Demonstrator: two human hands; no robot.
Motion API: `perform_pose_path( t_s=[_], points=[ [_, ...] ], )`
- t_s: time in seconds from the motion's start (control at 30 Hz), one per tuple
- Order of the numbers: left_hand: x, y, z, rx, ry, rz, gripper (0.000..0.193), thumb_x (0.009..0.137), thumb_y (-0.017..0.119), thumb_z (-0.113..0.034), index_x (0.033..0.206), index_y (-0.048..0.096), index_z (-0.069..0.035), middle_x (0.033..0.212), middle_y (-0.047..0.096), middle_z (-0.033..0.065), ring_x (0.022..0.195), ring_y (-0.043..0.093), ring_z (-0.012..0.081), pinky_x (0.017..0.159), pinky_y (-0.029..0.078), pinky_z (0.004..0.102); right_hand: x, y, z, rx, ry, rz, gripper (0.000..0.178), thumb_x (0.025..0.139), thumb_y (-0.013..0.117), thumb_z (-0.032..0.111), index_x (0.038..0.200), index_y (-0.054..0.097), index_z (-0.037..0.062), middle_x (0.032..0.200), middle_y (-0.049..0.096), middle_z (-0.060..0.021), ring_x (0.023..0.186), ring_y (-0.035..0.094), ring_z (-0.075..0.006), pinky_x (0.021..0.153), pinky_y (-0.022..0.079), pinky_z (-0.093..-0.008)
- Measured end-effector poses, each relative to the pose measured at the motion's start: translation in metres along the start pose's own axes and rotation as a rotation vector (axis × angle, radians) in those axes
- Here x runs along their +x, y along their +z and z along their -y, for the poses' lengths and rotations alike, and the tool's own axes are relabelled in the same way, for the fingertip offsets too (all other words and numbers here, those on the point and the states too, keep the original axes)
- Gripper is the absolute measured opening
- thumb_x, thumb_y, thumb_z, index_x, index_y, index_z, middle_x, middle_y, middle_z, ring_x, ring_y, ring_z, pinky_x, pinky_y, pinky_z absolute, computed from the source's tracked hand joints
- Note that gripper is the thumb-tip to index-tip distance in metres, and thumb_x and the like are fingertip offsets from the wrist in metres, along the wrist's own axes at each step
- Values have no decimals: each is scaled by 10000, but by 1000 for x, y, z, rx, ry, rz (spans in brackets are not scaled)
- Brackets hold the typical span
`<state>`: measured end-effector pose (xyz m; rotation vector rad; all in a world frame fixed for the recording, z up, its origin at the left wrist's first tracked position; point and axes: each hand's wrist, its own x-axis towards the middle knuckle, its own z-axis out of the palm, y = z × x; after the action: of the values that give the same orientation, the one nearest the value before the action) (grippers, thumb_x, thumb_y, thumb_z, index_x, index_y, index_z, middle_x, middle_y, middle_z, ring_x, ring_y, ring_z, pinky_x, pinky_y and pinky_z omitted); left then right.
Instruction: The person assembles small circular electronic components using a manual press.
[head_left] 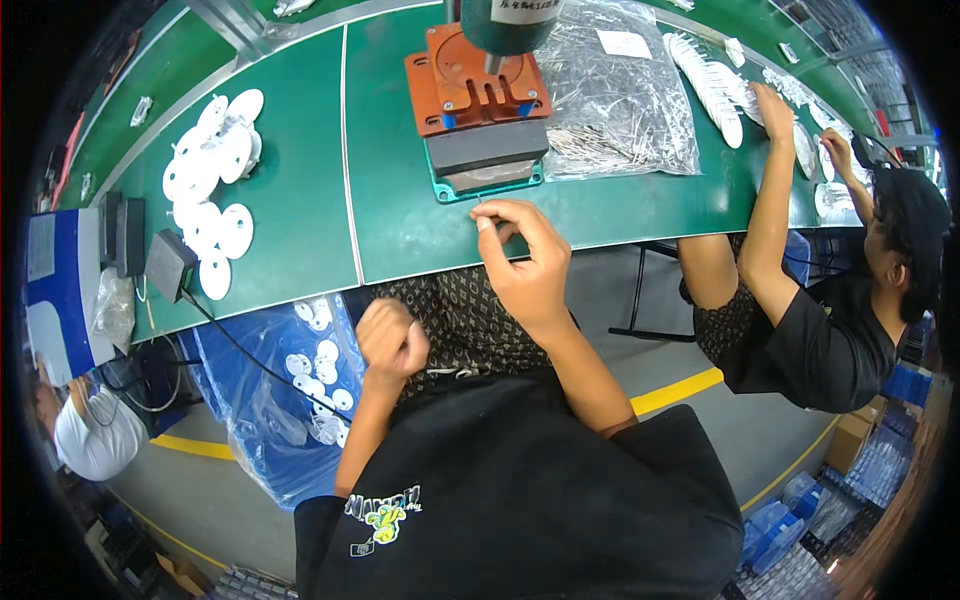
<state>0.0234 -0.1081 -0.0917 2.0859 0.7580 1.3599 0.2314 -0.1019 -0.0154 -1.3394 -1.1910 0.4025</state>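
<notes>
Pinches what looks like a thin pin (479,199) between thumb and forefinger of the right hand (525,265), just in front of the orange block (470,72), with the grip closed down to that narrow pinch. Cannot tell whether the pin touches the green plate (445,191) at the base of the orange block. Holds the left hand (393,338) loosely curled over the lap, farther in front of the orange block and a little to its left; cannot tell whether that grip has hold of anything, with the palm hidden.

Has a dark grey block (490,147) against the near side of the orange block and a dark green machine head (508,25) above it. Has on the same green tabletop (300,170), right beside the orange block, a clear bag (610,90) full of thin metal pins; well to its left, a pile of white discs (236,152) and a black box (170,262) with a cord; well to its right, beyond the clear bag, an overlapping row of white pieces (705,85), near a co-worker's hand (774,112).
</notes>
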Motion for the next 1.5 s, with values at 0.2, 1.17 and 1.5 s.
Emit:
perform_pose_path(
  t_s=[0.2,1.17,1.5],
  points=[
    [-37,73,193,493,-361,133,324,914,575,-129,1219,631,-38,1193,635,214,1103,588,411,962,458,484,3,1,1,-36,-30,5,144,840,689,-22,972,695,32,912,713,-95,659,640,-172,598,507,-280],
    [123,-8,-33,-460,-677,-180,259,953,605,-12,1203,586,50,1062,681,100,980,652,131,860,512,260,5,3,20,207,102,35,179,870,713,-5,1049,700,-6,962,744,-93,745,678,-116,608,506,-233],
    [129,-5,-16,-284,-606,-87,234,925,656,-33,1149,644,34,988,723,95,931,667,125,825,518,269,19,10,1,194,-65,193,120,840,713,-23,959,702,-13,901,706,-116,817,688,-213,745,542,-305]
  ],
)
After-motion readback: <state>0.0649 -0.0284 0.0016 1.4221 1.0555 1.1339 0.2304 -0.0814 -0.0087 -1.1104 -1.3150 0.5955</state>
